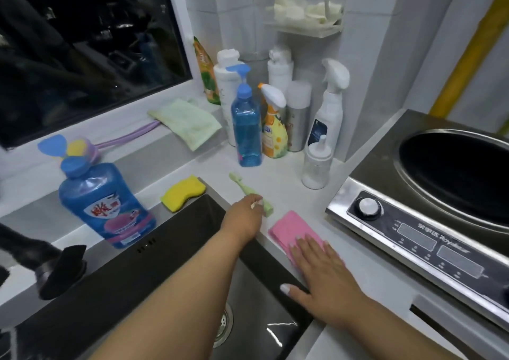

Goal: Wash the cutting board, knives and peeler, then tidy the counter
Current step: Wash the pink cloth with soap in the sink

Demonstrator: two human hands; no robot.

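A pale green peeler (246, 189) lies on the white counter (278, 178) just past the sink's right corner. My left hand (243, 219) reaches over the sink and its fingers close on the peeler's handle end. My right hand (322, 274) lies flat, fingers spread, on a pink cloth (289, 229) at the counter's front edge beside the sink. No cutting board or knife is in view.
The dark sink (176, 285) with its drain fills the lower middle. A yellow sponge (183, 193) and a blue detergent bottle (103, 208) stand on its rim. Several spray and pump bottles (275, 117) crowd the back corner. An induction wok cooker (429, 200) is on the right.
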